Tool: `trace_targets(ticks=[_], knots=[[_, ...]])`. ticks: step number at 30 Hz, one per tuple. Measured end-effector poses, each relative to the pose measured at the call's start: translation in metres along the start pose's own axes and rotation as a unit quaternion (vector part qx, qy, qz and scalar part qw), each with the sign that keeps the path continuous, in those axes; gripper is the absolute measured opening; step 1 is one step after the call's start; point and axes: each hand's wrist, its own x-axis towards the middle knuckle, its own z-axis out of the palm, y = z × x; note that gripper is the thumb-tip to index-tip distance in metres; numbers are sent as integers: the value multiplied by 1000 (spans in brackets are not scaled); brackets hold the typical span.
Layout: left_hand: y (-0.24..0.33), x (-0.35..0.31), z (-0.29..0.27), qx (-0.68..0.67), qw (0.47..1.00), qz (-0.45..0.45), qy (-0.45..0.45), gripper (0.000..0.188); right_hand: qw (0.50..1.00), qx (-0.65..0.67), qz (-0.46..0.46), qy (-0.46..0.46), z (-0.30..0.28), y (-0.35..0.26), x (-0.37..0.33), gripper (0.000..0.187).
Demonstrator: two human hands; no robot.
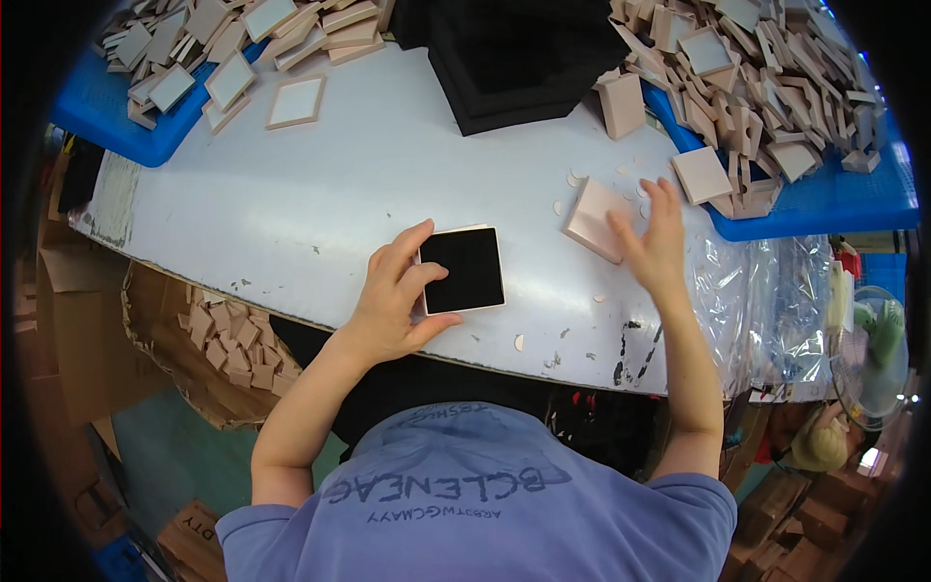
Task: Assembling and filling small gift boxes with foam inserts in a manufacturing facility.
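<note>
My left hand [393,296] grips a shallow pale pink box [503,281] lined with a black pad [472,267]. Its thumb lies along the near edge, one finger at the far corner and another on the black surface. To the right, my right hand [655,238] is spread open, its thumb over the edge of a closed-looking pale pink box [590,218]; whether it touches the box I cannot tell. Small pale half-round scraps [574,178] lie around that box.
Blue trays heaped with pink box parts stand at the far left [136,121] and far right [776,223]. Black sheets or pads [504,82] lie at the back. Clear plastic [747,301] covers the right end. A carton of small pieces [160,339] sits below left.
</note>
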Motion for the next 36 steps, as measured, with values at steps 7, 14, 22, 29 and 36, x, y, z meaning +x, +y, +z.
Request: trace_targets(ticks=[7,14,22,29,36], knots=[[0,2,-1,2,1000,4,3,49,991,-22,18,-129,10,-29,-3,79],[-1,0,-1,-5,1000,11,8,48,913,-261,-215,-226,-27,-2,31,75],[-2,1,-3,30,1000,9,-6,53,927,-127,-281,-212,-28,-42,61,70],[-4,4,-3,1,999,17,32,91,907,109,-315,-259,11,-125,31,99],[4,11,-11,57,997,10,-55,87,912,86,-340,-212,11,-135,11,97]])
